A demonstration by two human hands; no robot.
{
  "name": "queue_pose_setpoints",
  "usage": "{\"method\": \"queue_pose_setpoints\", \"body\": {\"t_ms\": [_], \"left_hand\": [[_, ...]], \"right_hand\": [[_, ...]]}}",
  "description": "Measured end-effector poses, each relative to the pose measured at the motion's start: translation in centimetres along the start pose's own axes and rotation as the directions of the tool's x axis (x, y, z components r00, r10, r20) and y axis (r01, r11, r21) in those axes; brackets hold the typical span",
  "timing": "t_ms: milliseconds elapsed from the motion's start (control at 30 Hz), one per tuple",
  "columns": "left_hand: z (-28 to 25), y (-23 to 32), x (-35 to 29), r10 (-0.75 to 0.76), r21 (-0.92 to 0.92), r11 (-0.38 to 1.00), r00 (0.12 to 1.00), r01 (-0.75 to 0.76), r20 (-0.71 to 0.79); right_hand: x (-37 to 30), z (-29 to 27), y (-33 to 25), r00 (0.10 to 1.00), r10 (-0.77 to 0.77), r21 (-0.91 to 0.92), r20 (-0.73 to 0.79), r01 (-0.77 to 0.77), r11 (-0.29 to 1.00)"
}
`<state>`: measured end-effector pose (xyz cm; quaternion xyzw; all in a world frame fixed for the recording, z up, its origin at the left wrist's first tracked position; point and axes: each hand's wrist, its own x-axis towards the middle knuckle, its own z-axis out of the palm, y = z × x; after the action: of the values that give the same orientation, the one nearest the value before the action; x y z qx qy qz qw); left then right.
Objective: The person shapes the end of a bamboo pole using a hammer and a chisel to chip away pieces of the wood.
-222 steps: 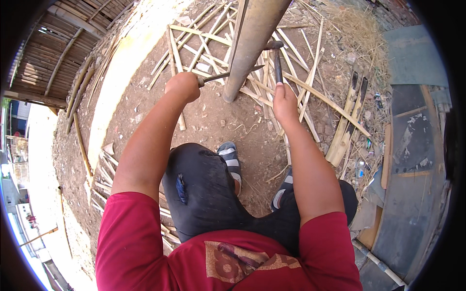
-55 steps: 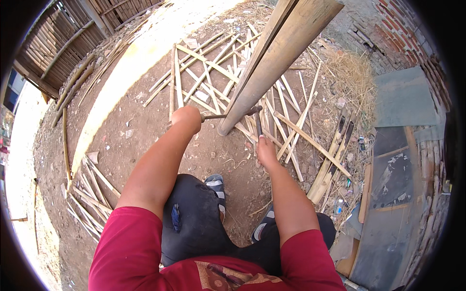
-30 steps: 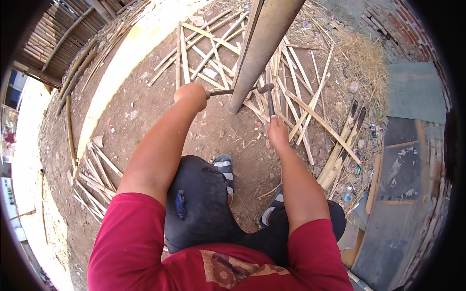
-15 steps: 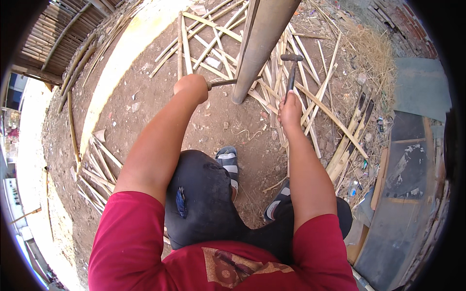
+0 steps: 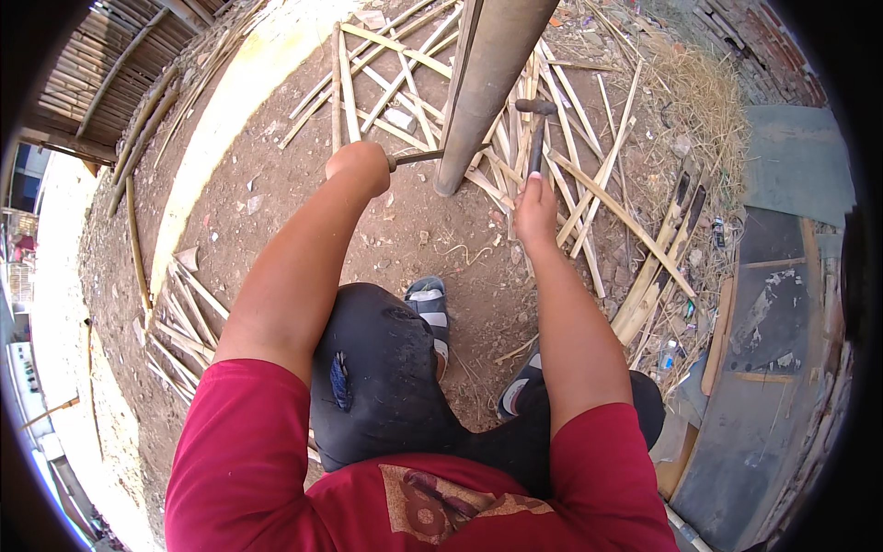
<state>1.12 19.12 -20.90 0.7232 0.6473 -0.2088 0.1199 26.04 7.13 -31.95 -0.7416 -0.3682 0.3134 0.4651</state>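
Note:
My left hand is closed round the handle of a knife with a dark blade. The blade runs rightward to the lower part of a thick brownish pole, and a dark tip shows on the pole's far side. I cannot tell whether it passes behind the pole or through it. To the right of the pole, my right hand grips a hammer by its dark shaft. The hammer's head is uppermost, a little apart from the pole. The pole leans, its lower end near the ground.
Split bamboo strips lie crossed beyond and beside the pole. More strips are heaped at the left. Dry straw and dark boards lie on the right. My sandalled feet stand on bare dirt.
My right hand has moved the hammer left, nearer the pole. The left hand still holds the knife at the pole, with only a slight shift.

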Motion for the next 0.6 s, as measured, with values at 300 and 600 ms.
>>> {"method": "queue_pose_setpoints", "body": {"t_ms": [300,600], "left_hand": [[0.2,-0.1,-0.3,-0.014,-0.002,1.000,1.000,0.015,0.014],[1.0,-0.5,0.1,0.001,0.003,1.000,1.000,-0.001,0.005]], "right_hand": [[0.8,-1.3,-2.4,0.968,0.229,0.405,0.105,-0.251,0.879],[-0.6,0.1,0.2,0.956,0.247,0.209,0.156,-0.277,0.938]]}}
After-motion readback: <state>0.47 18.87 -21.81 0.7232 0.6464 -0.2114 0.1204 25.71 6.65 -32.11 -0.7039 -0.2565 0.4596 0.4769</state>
